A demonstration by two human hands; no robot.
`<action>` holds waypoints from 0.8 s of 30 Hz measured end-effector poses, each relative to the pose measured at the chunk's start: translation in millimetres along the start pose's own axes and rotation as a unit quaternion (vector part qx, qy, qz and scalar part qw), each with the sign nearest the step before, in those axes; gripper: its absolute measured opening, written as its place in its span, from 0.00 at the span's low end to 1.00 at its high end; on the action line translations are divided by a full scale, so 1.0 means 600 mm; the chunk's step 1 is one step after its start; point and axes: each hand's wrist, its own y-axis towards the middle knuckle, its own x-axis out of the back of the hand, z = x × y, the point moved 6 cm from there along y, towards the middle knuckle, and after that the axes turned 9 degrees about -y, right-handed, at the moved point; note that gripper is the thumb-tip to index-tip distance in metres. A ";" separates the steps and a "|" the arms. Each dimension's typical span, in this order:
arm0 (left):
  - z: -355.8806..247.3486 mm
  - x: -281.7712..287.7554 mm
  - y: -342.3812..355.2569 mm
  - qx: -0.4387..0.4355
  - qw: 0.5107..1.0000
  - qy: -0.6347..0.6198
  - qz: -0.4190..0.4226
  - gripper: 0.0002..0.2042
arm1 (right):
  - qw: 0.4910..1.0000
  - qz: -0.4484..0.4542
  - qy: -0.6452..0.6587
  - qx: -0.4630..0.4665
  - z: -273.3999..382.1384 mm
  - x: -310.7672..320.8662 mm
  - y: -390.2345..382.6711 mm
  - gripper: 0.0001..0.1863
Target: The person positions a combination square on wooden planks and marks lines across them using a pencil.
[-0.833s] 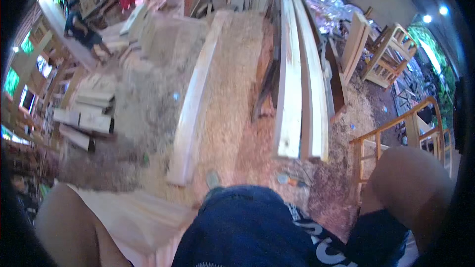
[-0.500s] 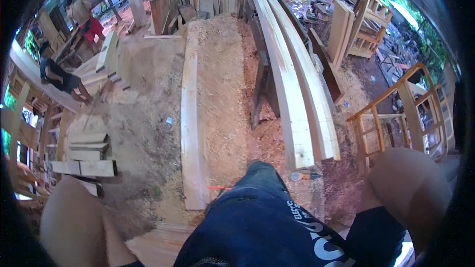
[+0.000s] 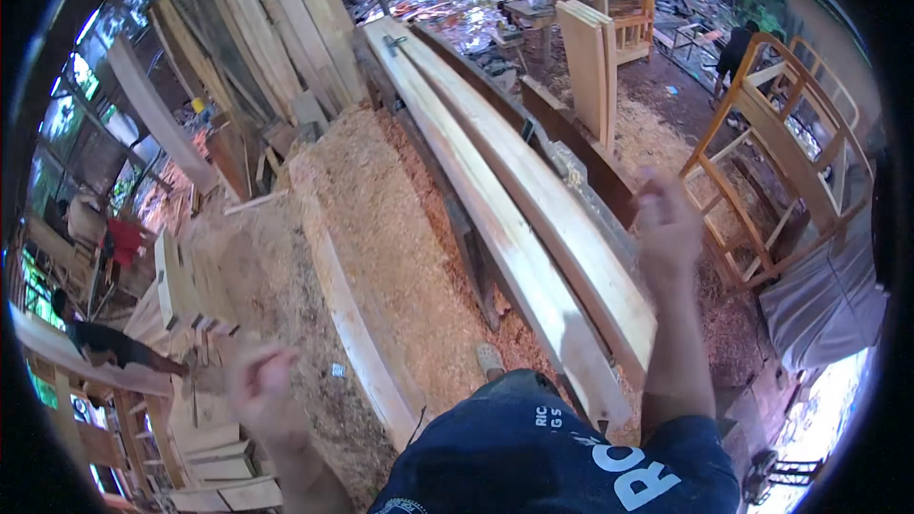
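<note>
Both my arms reach forward with the hands in the air, blurred by motion. My left hand (image 3: 267, 392) hangs over the dusty ground left of a long board; its fingers look bent, but smear hides how far. My right hand (image 3: 666, 227) is raised above the near right side of two long pale timber beams, with its fingers also bent and smeared. No object shows in either hand. The left beam (image 3: 505, 238) and the right beam (image 3: 562, 252) lie side by side on a dark wooden support. A small clamp-like metal piece (image 3: 394, 42) sits at their far end.
A long board (image 3: 347, 314) lies among wood shavings. Planks (image 3: 286, 29) lean at the back; stacked boards (image 3: 224, 466) lie at left. A wooden frame (image 3: 790, 152) stands at right beside grey cloth (image 3: 828, 305). A person (image 3: 119, 347) bends at the far left.
My view has turned and tilted, so the beams now slant across it. My bent arms have come down and forward, bringing both hands into view.
</note>
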 end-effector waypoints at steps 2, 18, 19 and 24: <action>0.181 -0.062 -0.011 0.194 0.971 0.108 0.088 0.08 | 0.994 0.097 -0.052 -0.017 -0.141 -0.146 -0.001 0.12; 0.737 0.114 -0.168 0.489 0.553 0.430 0.520 0.21 | 0.936 0.073 -0.234 -0.255 -0.454 -0.301 -0.088 0.18; 0.760 0.096 -0.142 0.396 0.563 0.487 0.538 0.21 | 0.938 0.073 -0.233 -0.245 -0.440 -0.304 -0.077 0.18; 0.794 -0.199 -0.029 0.331 0.634 0.350 0.605 0.21 | 0.916 0.049 -0.301 -0.261 -0.413 -0.301 -0.070 0.18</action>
